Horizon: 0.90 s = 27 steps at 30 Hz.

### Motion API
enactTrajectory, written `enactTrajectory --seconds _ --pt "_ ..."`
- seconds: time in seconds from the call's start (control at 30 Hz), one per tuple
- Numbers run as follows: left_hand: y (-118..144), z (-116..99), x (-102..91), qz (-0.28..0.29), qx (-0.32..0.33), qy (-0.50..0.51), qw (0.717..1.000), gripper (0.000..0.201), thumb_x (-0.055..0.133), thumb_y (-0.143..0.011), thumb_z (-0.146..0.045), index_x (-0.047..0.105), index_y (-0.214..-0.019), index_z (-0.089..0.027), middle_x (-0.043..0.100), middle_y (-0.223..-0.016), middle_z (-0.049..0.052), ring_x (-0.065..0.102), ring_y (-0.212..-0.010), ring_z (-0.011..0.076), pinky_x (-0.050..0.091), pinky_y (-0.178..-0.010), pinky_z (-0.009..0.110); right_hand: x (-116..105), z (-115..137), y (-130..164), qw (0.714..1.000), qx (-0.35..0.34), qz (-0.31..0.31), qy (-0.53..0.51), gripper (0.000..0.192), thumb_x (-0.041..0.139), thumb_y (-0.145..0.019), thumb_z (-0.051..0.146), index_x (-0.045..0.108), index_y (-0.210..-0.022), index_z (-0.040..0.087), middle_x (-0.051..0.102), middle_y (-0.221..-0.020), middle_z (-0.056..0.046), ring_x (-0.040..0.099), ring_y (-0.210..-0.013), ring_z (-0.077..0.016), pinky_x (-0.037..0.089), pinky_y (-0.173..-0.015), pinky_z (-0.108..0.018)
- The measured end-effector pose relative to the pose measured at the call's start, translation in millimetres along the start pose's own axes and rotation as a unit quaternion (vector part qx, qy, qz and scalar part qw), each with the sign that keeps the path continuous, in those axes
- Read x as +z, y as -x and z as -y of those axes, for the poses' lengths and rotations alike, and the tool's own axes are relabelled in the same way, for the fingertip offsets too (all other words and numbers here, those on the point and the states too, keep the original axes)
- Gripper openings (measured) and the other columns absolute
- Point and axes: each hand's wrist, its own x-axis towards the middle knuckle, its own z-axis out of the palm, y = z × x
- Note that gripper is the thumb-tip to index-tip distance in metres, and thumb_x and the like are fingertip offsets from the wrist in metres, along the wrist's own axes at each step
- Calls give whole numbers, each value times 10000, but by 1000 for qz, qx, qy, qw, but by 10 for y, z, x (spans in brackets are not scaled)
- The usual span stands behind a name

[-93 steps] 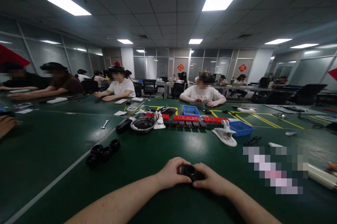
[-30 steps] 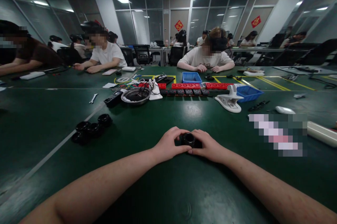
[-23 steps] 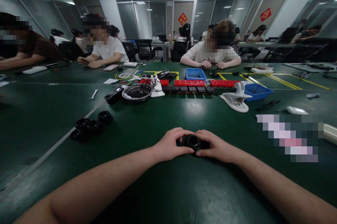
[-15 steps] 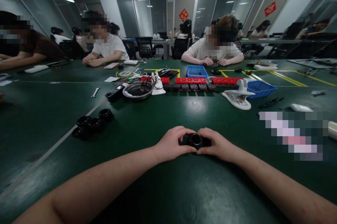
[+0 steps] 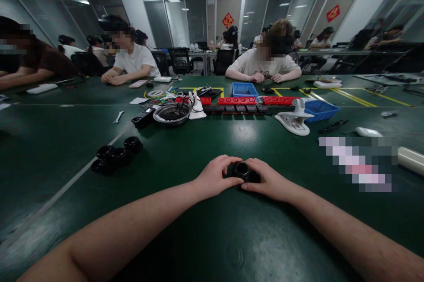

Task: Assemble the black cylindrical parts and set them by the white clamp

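A glossy black, round, hollow part (image 5: pixel 241 170) stands on the green table with its opening facing up. From its left side my left hand (image 5: pixel 215 177) closes on it, thumb in front and fingers behind. My right hand (image 5: pixel 266 179) grips the same part from the right, its thumb near the left thumb. Both palms stay a little apart from the part, and its sides are partly covered by fingers. Several similar black round parts (image 5: pixel 115 156) lie clustered to the left, beyond my left forearm.
Across the table lie a wrench (image 5: pixel 118 117), a metal bowl (image 5: pixel 172 120), red power strips (image 5: pixel 236 100), a blue bin (image 5: pixel 244 89), a white clip base (image 5: pixel 294 123) and a pale cylinder (image 5: pixel 411 159). Several people sit opposite, one person (image 5: pixel 265 63) directly ahead.
The view has shifted slightly, so the scene sits a little further left. Both hands still hold the black part, with the fingers only slightly moved.
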Motion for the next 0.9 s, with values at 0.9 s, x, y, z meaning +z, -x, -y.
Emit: enactTrajectory --seconds 0.9 --pt "-8 -35 19 -11 -33 -9 999 360 649 -649 -299 542 -976 -192 473 -770 -8 437 -650 127 364 -586 229 106 81 -2 984 62 -65 153 419 555 -637 545 518 -825 173 538 -779 -57 475 -737 -207 332 -641 -311"
